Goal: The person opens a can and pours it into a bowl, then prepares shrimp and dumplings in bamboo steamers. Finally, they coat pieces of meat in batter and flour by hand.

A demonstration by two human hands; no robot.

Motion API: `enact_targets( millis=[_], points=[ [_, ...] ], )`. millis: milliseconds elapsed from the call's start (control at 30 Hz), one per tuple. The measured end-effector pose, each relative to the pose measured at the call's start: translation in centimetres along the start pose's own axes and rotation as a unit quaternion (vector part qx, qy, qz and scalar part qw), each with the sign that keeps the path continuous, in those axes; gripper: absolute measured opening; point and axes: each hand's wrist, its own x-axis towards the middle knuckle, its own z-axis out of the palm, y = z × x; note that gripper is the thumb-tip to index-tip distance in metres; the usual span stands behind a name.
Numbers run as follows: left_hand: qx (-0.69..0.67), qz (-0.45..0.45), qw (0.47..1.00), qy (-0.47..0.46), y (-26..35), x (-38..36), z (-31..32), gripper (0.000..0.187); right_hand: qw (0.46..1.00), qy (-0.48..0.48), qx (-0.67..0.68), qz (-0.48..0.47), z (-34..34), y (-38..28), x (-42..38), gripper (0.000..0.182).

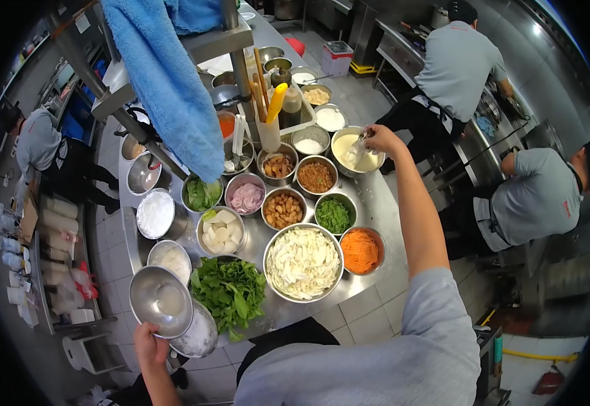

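Note:
My left hand (151, 346) grips the rim of a shiny metal bowl (147, 312), tilted at the table's near left corner. Below that bowl sits a white-dusted metal container (199, 333). At the far right, my right hand (383, 141) is closed around a shiny utensil (358, 150) over a bowl of pale yellow batter-like liquid (344, 141); its exact kind is unclear. Leafy greens (229, 291) lie beside the left bowl. A large bowl of shredded cabbage (303, 262) stands between my arms, with shredded carrot (360, 251) to its right.
Several metal bowls crowd the steel table (391, 238), among them chopped green herbs (333, 215) and white powder (155, 213). A blue towel (166, 81) hangs from an overhead shelf post. Utensils stand in a holder (267, 134). Co-workers (457, 71) are at the right and far left.

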Motion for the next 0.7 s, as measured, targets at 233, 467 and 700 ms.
enact_targets(
  millis=[233,467,700],
  points=[
    [0.025,-0.027,0.995,-0.091,0.0,0.5,3.3,0.051,0.956,0.281,0.027,-0.082,0.9,5.1,-4.1,0.049],
    [0.105,-0.072,0.959,-0.255,-1.3,3.3,7.7,0.055,0.809,0.332,0.485,-0.007,7.9,8.1,-34.0,0.041],
    [0.236,-0.234,0.835,-0.439,-8.8,-1.2,18.3,0.053,0.558,0.421,0.706,0.111,20.0,21.3,-62.8,0.032]
  ],
)
